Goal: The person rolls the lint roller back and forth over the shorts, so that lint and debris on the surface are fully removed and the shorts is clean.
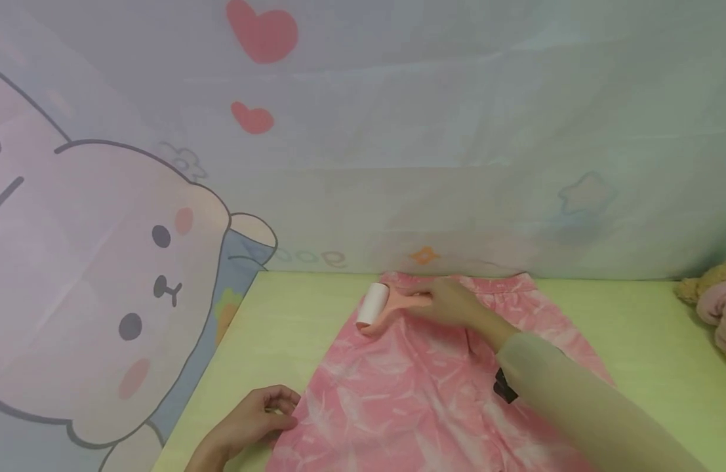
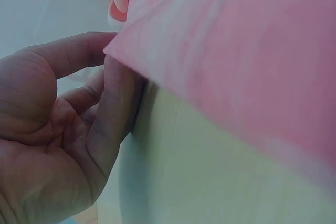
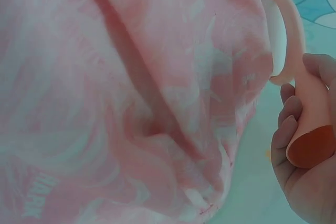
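A pink-and-white garment (image 1: 398,380) with a gathered waistband lies spread on the pale green tabletop. My right hand (image 1: 448,301) grips the peach handle of a lint roller (image 1: 374,306), whose white roll rests at the garment's upper left, near the waistband. In the right wrist view the fingers (image 3: 287,121) curl round the handle, and part of the roll is hidden behind cloth. At the garment's left edge, my left hand (image 1: 253,419) pinches the cloth between thumb and finger. The left wrist view shows that pinched edge (image 2: 118,51) raised off the table.
A plush toy (image 1: 719,301) sits at the table's right side. Behind the table (image 1: 646,328) hangs a cloth backdrop (image 1: 398,131) with a cartoon animal and hearts. A small black object (image 1: 504,387) shows beside the right forearm.
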Demonstrator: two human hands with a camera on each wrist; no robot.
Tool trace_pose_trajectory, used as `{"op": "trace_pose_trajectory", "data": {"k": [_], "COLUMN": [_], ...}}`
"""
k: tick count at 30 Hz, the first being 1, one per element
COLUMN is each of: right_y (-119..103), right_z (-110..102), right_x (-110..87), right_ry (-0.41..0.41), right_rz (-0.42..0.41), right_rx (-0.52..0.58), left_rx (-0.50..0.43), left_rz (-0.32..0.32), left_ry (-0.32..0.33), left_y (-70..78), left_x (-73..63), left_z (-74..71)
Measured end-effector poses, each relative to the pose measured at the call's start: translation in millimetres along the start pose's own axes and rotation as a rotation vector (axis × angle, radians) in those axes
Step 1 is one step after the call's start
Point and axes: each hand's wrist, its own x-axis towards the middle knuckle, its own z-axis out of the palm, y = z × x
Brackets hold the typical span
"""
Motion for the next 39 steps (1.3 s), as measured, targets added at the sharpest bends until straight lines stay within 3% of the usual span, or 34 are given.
{"op": "trace_pose_trajectory", "data": {"k": [7,10,15,19,26,39], "right_y": [-3,2,15,26,50,82], "right_z": [-8,-17,-39,-55,-73,-94], "right_x": [-1.3,-6.5,-24.4,-42.4,-68.4,-108.8], "right_ry": [0.043,0.059,0.038,0.027,0.090,0.101], "right_rz": [-0.023,-0.046,-0.013,0.038,0.006,0.027], "right_rx": [-0.021,0.031,0.139,0.121,0.020,0.031], "left_rx": [0.004,0.002,0.002,0.013,-0.002,0.000], "left_rz": [0.010,0.011,0.004,0.007,0.008,-0.011], "left_ry": [-0.003,-0.002,-0.002,0.002,-0.009,0.001], "left_y": [1.1,2.1,1.5,-1.9,-3.7,-1.7], "left_x": [0.9,0.1,1.4,3.6,4.2,2.2], "left_z": [0.3,0.5,1.7,0.6,-0.5,-0.6]}}
